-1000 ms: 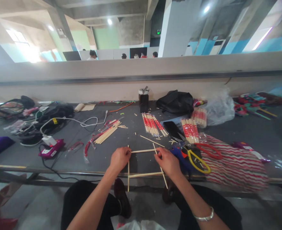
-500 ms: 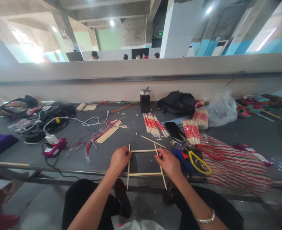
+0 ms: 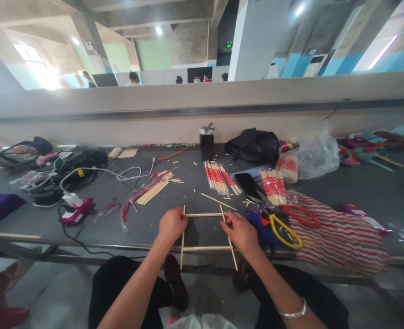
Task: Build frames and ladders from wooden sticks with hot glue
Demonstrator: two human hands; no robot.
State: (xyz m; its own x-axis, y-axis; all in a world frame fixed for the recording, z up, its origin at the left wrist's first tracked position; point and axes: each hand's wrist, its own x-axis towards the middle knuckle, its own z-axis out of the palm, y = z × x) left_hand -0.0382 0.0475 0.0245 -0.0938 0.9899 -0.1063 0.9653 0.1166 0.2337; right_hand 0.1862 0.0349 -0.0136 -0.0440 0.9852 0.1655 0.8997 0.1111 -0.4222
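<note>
A square frame of thin wooden sticks (image 3: 205, 248) lies at the near edge of the grey bench (image 3: 174, 196), partly overhanging it. My left hand (image 3: 171, 225) is closed in a pinch on the frame's upper left corner. My right hand (image 3: 240, 231) is closed on the upper right corner, where the top stick meets the right one. A silver bracelet (image 3: 293, 312) sits on my right wrist. Just right of my right hand are a blue glue gun (image 3: 258, 225) and yellow-handled scissors (image 3: 284, 230).
Packs of red-wrapped chopsticks (image 3: 219, 177) and a black phone (image 3: 252, 186) lie behind the frame. Loose sticks (image 3: 156, 189), a white cable (image 3: 119, 173) and a pink charger (image 3: 74, 214) sit to the left. A striped bag (image 3: 339, 235), red scissors (image 3: 300, 217) and a black bag (image 3: 253, 146) are at right.
The frame has shifted slightly left and nearer to me, with both hands still holding its upper corners. The view has drifted a little.
</note>
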